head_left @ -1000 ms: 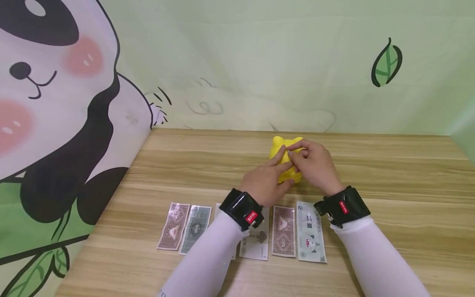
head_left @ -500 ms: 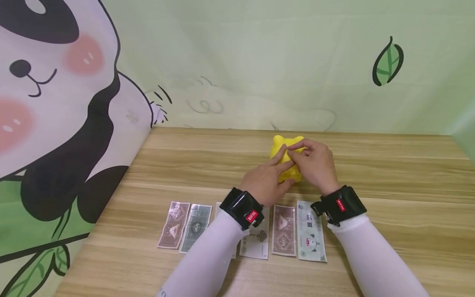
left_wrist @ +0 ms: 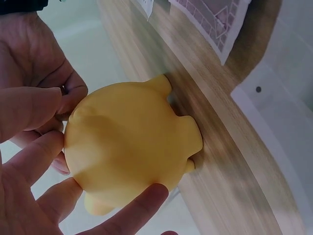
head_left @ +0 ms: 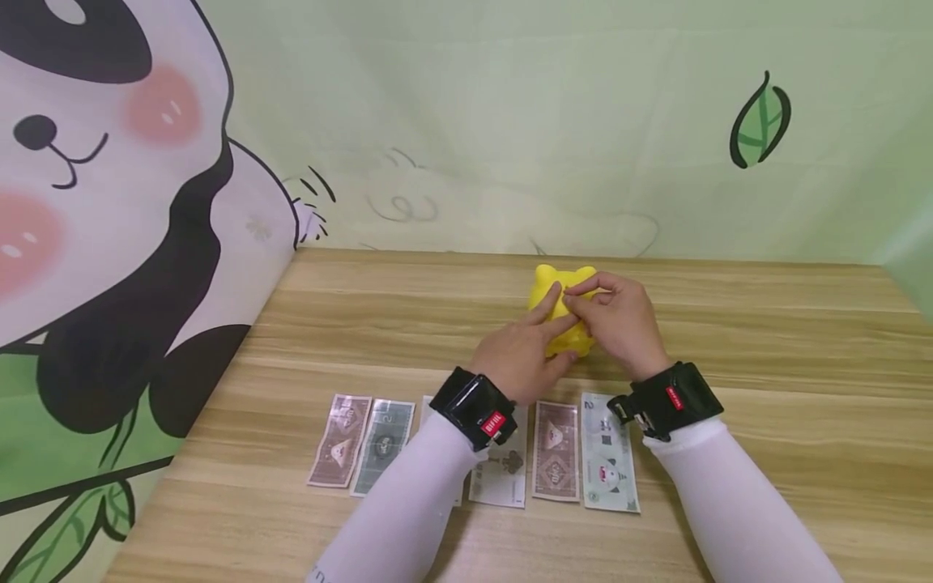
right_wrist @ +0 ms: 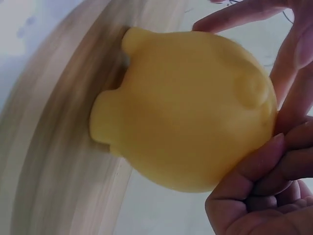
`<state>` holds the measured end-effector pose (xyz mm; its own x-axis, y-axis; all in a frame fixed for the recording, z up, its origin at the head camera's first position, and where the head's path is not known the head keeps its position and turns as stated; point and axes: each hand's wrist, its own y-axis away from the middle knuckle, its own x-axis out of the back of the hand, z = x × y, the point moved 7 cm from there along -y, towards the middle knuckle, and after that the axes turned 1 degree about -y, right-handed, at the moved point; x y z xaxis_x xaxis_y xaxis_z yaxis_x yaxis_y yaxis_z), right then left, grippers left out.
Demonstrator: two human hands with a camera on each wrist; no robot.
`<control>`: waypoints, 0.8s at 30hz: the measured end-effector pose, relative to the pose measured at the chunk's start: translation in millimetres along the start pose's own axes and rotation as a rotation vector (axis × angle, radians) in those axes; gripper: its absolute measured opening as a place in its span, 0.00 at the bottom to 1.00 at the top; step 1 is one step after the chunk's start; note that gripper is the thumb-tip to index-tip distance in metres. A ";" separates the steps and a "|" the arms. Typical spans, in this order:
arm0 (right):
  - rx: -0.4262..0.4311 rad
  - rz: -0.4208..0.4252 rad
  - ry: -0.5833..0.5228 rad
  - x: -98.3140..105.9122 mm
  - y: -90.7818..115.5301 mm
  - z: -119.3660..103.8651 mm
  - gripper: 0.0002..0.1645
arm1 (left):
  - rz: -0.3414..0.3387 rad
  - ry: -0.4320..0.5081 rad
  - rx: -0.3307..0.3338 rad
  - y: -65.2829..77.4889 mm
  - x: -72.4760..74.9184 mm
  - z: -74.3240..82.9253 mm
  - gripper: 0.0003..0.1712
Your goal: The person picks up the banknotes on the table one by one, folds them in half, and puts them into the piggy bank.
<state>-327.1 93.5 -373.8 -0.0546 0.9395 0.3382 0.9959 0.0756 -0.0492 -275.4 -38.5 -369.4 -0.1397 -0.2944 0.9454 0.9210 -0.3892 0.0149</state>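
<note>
A yellow piggy bank stands on its short feet near the back of the table. My left hand rests on its near left side with fairly straight, spread fingers. On the right, my right hand has its thumb and forefinger close together at the top of the piggy bank, the other fingers curled. Whether anything is between those fingertips cannot be made out. The left wrist view shows the rounded yellow body with fingers of both hands along its top. In the right wrist view, the right thumb touches the piggy bank.
Several play banknotes lie in a row in front, among them a brown note and a pale note. My left forearm partly covers the middle ones. A fabric backdrop with a panda print borders the wooden table.
The right wrist has shifted slightly left and up since a second ago. Both hands stay at the piggy bank, and the banknotes lie as before.
</note>
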 end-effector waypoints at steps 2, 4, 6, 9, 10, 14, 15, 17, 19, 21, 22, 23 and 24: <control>-0.008 -0.007 0.004 -0.4 -0.8 1.6 0.10 | -0.001 0.008 0.006 0.1 0.2 -0.5 0.33; -0.016 -0.015 0.001 -1.1 -1.3 3.3 0.11 | 0.000 0.015 0.008 0.2 0.6 -0.7 0.33; -0.020 -0.026 -0.007 -1.8 -2.0 4.9 0.12 | 0.001 0.021 0.009 0.3 0.7 -0.9 0.33; -0.017 -0.041 -0.022 -2.2 -2.4 6.4 0.13 | 0.004 0.015 0.004 0.3 1.0 -0.6 0.33; -0.016 -0.044 -0.026 -2.3 -2.6 6.9 0.13 | 0.001 0.014 0.005 0.2 0.8 -0.8 0.33; -0.021 -0.049 -0.021 -2.9 -2.4 7.7 0.13 | -0.005 0.018 0.011 -0.2 -0.4 -1.5 0.33; -0.023 -0.049 -0.015 -3.0 -2.3 7.7 0.13 | -0.007 0.020 0.012 -0.3 -0.7 -1.7 0.33; -0.026 -0.048 -0.004 -3.3 -2.0 7.5 0.14 | -0.004 0.020 0.013 -0.4 -0.7 -1.7 0.33; -0.030 -0.049 0.006 -3.4 -1.6 7.4 0.14 | -0.003 0.016 0.011 -0.5 -0.6 -1.5 0.33; -0.036 -0.050 0.014 -3.8 -1.6 7.4 0.14 | 0.000 0.017 0.010 -0.5 -0.2 -1.3 0.33; -0.039 -0.049 0.020 -4.0 -1.6 7.4 0.14 | 0.001 0.019 0.010 -0.6 -0.1 -1.2 0.33; -0.043 -0.047 0.026 -3.9 -1.5 7.4 0.14 | 0.002 0.021 0.009 -0.6 0.2 -1.1 0.33; -0.048 -0.044 0.034 -3.7 -1.3 7.4 0.15 | 0.000 0.022 0.010 -0.7 0.1 -1.1 0.33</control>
<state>-328.7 92.4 -381.9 -0.0969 0.9236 0.3710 0.9949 0.0998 0.0115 -276.5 -39.1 -369.7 -0.1474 -0.3140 0.9379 0.9245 -0.3808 0.0178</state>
